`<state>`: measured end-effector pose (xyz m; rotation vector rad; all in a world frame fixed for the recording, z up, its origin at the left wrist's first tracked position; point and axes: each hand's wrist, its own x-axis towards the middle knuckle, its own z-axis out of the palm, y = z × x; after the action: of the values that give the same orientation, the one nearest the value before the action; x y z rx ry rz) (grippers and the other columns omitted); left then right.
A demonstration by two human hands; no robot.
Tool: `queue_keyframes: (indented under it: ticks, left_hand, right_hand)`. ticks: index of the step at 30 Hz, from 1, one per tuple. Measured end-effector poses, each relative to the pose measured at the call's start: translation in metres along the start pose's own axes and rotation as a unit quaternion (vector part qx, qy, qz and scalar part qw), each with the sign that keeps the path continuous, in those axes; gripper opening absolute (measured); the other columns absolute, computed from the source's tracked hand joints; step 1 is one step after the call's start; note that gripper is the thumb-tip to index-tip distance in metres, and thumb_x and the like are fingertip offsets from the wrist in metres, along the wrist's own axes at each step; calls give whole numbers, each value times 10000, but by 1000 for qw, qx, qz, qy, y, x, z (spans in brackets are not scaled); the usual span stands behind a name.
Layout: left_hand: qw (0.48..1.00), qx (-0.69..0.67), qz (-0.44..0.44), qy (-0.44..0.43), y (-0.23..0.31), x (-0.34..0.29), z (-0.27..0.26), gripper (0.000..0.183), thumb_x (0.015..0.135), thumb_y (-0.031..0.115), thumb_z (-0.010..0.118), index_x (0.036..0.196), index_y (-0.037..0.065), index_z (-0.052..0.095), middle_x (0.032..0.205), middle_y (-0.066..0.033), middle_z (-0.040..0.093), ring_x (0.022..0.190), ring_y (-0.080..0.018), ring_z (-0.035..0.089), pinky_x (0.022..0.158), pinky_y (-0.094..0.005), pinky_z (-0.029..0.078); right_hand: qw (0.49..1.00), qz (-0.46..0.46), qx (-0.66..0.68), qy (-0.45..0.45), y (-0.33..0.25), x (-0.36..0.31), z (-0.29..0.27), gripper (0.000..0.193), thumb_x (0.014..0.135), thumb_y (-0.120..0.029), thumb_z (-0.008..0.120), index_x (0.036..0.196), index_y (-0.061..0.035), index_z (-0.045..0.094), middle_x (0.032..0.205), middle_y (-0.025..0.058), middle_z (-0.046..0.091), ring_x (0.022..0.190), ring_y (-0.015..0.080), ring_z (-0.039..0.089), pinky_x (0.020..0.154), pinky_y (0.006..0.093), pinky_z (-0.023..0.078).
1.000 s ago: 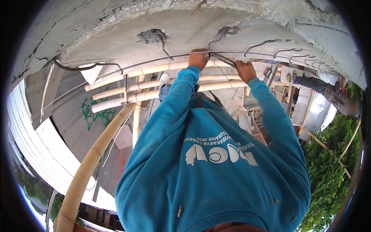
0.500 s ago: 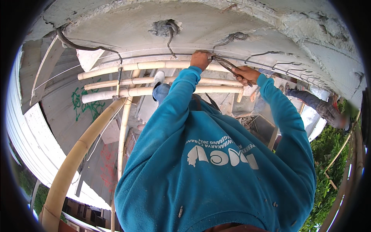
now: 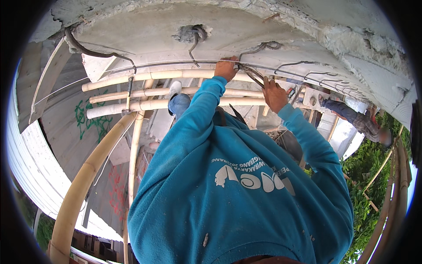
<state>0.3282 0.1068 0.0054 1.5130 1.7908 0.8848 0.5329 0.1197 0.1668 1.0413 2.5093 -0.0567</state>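
Observation:
My left hand (image 3: 225,69) is closed around a thin dark steel bar (image 3: 176,64) that runs along the concrete face. Beside its fingers, the jaws of dark metal pincers (image 3: 253,74) meet the bar. My right hand (image 3: 275,95) holds the pincers by the handle ends, which reach down and right from the jaws. A bent steel stub (image 3: 260,46) comes out of the concrete and curves down toward the bar by my left hand. Whatever lies between the jaws is too small to make out.
Bamboo poles (image 3: 176,75) run below the bar, and a thick bamboo post (image 3: 88,180) rises at left. A hammer-like tool (image 3: 129,94) hangs across the poles. More hooked stubs (image 3: 327,74) line the concrete at right, where another person (image 3: 358,119) is below.
My right hand has shifted down the pincers to their handle ends, its fingers less wrapped around them. My left hand stays at the same spot on the bar. The view has shifted slightly.

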Motion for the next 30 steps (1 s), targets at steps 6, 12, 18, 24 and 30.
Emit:
queue_keyframes:
  ticks: [6, 12, 18, 24, 30]
  left_hand:
    - [1000, 0, 13, 7, -4, -3, 6, 324, 728, 190, 716, 1033, 143, 618, 935, -110, 682, 915, -329, 635, 820, -444, 495]
    - [999, 33, 10, -33, 5, 0, 0, 345, 737, 192, 715, 1070, 141, 640, 987, -126, 675, 957, -330, 624, 851, -439, 492]
    - [998, 43, 47, 9, -11, 0, 11, 345, 755, 215, 704, 1084, 129, 644, 1024, -127, 671, 973, -335, 620, 867, -436, 484]
    - [996, 66, 41, -39, -4, 2, 7, 312, 772, 235, 693, 1062, 125, 659, 1050, -109, 670, 983, -318, 619, 871, -429, 485]
    - [994, 91, 29, -61, -5, 1, 5, 333, 777, 267, 688, 1081, 132, 665, 1055, -95, 672, 988, -309, 618, 867, -423, 488]
  right_hand:
    - [738, 165, 605, -247, 20, 4, 28, 401, 988, -313, 459, 1194, 26, 519, 799, 102, 585, 608, 200, 615, 496, 343, 483]
    - [698, 218, 602, -321, 42, 10, 21, 457, 983, -423, 451, 1207, -30, 520, 808, 90, 638, 564, 130, 585, 481, 272, 469]
    - [984, 48, 160, -59, 10, 3, -21, 598, 836, -293, 677, 1328, -68, 422, 927, 178, 613, 750, 312, 661, 605, 464, 531]
    - [999, -22, 15, 33, 11, -10, 2, 724, 823, -204, 658, 1450, -94, 313, 896, 146, 551, 722, 328, 634, 635, 393, 548]
    - [999, -19, -5, -34, 12, -5, -3, 589, 873, -212, 584, 1389, -23, 370, 878, 130, 569, 715, 279, 647, 580, 384, 547]
